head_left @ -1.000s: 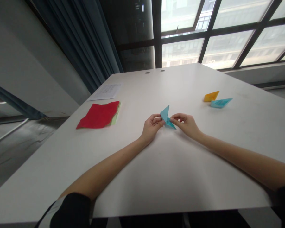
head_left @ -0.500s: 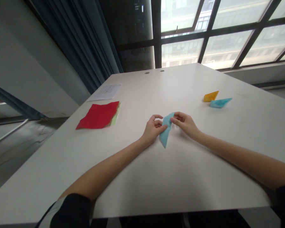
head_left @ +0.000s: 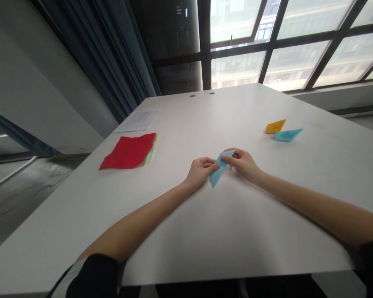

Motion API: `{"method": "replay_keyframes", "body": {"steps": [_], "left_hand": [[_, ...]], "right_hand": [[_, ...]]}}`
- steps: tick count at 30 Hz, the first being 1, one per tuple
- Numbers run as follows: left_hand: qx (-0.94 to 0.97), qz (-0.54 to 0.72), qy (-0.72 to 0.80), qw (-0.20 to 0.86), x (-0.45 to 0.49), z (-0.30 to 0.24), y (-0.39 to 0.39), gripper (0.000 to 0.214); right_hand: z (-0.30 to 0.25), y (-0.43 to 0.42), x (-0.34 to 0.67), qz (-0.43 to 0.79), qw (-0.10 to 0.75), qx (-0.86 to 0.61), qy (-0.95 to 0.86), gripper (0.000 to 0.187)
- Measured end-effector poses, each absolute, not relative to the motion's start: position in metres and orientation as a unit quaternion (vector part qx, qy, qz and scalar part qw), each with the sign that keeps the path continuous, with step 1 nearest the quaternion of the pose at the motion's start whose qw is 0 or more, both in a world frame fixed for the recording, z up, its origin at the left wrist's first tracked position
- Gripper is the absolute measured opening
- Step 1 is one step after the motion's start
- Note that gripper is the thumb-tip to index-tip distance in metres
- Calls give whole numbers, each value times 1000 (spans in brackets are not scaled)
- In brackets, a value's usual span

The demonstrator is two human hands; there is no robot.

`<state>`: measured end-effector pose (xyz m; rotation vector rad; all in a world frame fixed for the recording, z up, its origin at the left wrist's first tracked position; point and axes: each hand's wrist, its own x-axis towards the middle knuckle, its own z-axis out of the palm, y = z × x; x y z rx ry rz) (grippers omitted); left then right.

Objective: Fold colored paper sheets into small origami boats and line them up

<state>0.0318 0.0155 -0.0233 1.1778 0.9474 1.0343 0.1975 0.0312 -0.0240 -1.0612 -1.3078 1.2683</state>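
A light blue folded paper [head_left: 216,175], long and pointed at both ends, is held slantwise over the middle of the table between my hands. My left hand [head_left: 200,170] pinches its left edge, thumb on top and fingers curled beneath. At the upper right part of the paper, my right hand [head_left: 243,164] grips it with the thumb on its face and the fingers behind. The fingers hide part of the paper's folds.
On the white table [head_left: 186,236], a yellow folded paper boat [head_left: 275,126] lies beside a blue folded paper boat [head_left: 288,135] at the right. Red paper [head_left: 129,152] lies over pale green sheets [head_left: 151,152] at the left, near a printed sheet [head_left: 138,121].
The blue paper has tilted, its upper point swinging right and its lower point moving slightly up and left. The left hand's raised fingers have curled in closer to the paper.
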Motion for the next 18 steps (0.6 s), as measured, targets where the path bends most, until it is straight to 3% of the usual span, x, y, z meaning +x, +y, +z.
{"method": "replay_keyframes", "body": {"steps": [18], "left_hand": [[546,421,414,595,30,-21,15,34]], "right_hand": [[-23,30,197,559,528,-411,-491,25]]}}
